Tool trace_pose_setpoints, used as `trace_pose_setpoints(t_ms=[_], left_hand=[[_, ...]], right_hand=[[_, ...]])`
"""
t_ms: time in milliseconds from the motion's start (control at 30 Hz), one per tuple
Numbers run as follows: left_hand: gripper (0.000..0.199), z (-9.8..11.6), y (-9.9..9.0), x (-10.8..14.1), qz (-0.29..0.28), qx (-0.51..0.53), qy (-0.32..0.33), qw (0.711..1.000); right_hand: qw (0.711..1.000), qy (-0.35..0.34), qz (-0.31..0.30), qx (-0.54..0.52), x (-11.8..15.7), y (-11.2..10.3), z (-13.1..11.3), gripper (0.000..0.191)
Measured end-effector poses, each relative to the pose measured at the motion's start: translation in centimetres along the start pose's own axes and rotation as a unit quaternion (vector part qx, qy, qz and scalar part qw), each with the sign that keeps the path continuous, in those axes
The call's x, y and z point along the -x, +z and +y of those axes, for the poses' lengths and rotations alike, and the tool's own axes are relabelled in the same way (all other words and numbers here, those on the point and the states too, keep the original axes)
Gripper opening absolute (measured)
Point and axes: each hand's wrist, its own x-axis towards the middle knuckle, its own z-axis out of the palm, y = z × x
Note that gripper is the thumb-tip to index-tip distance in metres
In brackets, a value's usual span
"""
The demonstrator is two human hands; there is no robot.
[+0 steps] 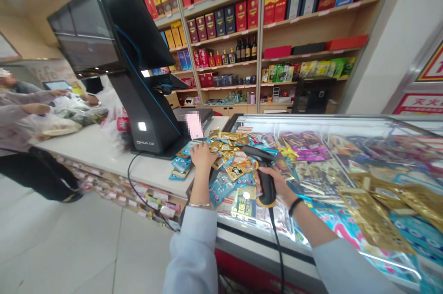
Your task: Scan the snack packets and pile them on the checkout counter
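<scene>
My right hand (275, 182) is wrapped round the grip of a black and orange barcode scanner (267, 184). The scanner's head points left over a heap of snack packets. My left hand (203, 155) rests on that heap, palm down with its fingers spread, touching blue and gold packets. Among them, a gold packet (239, 168) lies between my two hands, and a blue packet (221, 188) sits nearer to me. More blue packets (180, 165) lie left of my left wrist, on the counter's edge. The heap spans the counter and the freezer's glass top.
A black checkout terminal (148, 114) stands on the white counter (155, 169), left of a pink phone (194, 124). The glass-topped freezer (311, 178) extends right. Boxes and bottles fill the shelves (224, 35) behind. Another person (20, 118) handles plastic bags at far left.
</scene>
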Motion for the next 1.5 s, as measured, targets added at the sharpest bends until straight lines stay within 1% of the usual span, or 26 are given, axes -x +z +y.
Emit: trace_pose_setpoints(t_ms=[67, 167, 233, 300, 400, 533, 633, 733, 867, 967, 1100, 1200, 1267, 1333, 1433, 1500], left_hand=[[0.041, 0.1, -0.1, 0.1, -0.017, 0.006, 0.002, 1.0], [0.031, 0.3, 0.1, 0.1, -0.036, 0.007, 0.011, 0.999], [0.023, 0.3, 0.4, 0.1, -0.04, 0.003, 0.015, 0.999], [0.025, 0.2, 0.7, 0.1, -0.033, 0.0, 0.01, 0.999], [0.034, 0.0, 0.9, 0.0, -0.013, 0.003, -0.004, 1.0], [0.035, 0.1, 0.5, 0.2, 0.036, 0.015, -0.011, 0.999], [0.033, 0.9, -0.1, 0.4, 0.079, 0.017, 0.006, 0.997], [0.034, 1.7, -0.5, 0.5, 0.108, 0.027, 0.025, 0.993], [0.032, 2.1, -0.2, 0.4, 0.138, 0.081, 0.003, 0.987], [0.032, 2.2, 0.2, 0.3, 0.148, 0.161, -0.012, 0.976], [0.031, 2.1, 0.9, 0.0, 0.137, 0.302, -0.015, 0.943], [0.027, 2.0, 1.7, -0.2, 0.116, 0.408, 0.0, 0.906], [0.025, 2.2, 2.3, -0.3, 0.097, 0.477, 0.02, 0.873], [0.025, 2.5, 2.9, -0.5, 0.073, 0.543, 0.023, 0.836], [0.025, 3.0, 3.7, -0.6, 0.048, 0.624, -0.009, 0.78], [0.025, 3.4, 4.0, -0.6, 0.022, 0.668, -0.052, 0.742]], right_hand=[[1.0, -0.004, 0.003, -0.004, 0.0, 0.1, 0.1, 0.025], [1.0, -0.018, 0.012, -0.015, 0.0, 0.2, 0.3, 0.024], [0.999, -0.016, 0.023, -0.023, 0.1, 0.2, 0.3, 0.025], [0.999, 0.0, 0.035, -0.029, 0.2, 0.2, 0.3, 0.026], [0.999, 0.021, 0.04, -0.028, 0.3, 0.1, 0.1, 0.028], [0.998, 0.028, 0.049, -0.03, 0.4, 0.3, -0.1, 0.027], [0.998, 0.032, 0.051, -0.037, 0.4, 0.5, -0.2, 0.027], [0.997, 0.029, 0.054, -0.042, 0.4, 0.5, -0.1, 0.027], [0.998, 0.015, 0.052, -0.042, 0.4, 0.5, 0.0, 0.029], [0.998, 0.011, 0.049, -0.041, 0.4, 0.6, 0.0, 0.029], [0.998, 0.001, 0.053, -0.037, 0.4, 0.8, -0.2, 0.03], [0.999, 0.003, 0.04, -0.023, 0.5, 1.0, -0.5, 0.032], [0.999, 0.01, 0.034, -0.012, 0.6, 1.0, -0.6, 0.033], [0.999, 0.013, 0.033, -0.008, 0.7, 1.0, -0.7, 0.033], [0.999, 0.022, 0.03, -0.004, 0.6, 0.8, -0.5, 0.034], [0.999, 0.025, 0.024, -0.004, 0.5, 0.6, -0.2, 0.035]])
